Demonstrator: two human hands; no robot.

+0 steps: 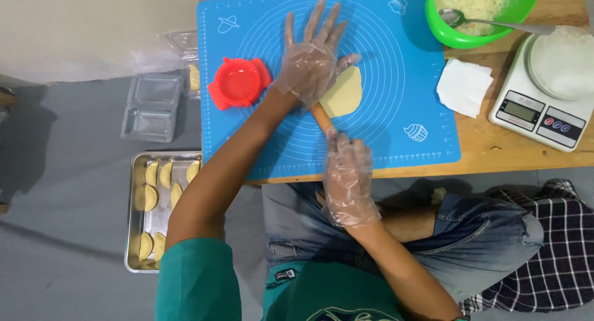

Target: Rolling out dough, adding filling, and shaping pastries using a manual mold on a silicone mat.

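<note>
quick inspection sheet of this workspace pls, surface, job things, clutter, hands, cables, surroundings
surface: low wooden table with a blue silicone mat on it
job's things: pale dough piece on the mat, partly under a wooden rolling pin
clutter: red dumpling press, green bowl of shredded filling with a spoon, white kitchen scale, folded white tissue
hands: both in clear plastic gloves; left hand flat, fingers spread, on the pin's far end; right hand over its near end
cables: nothing seen
surroundings: grey floor; metal tray of folded dumplings; clear plastic boxes; checked cloth
</note>
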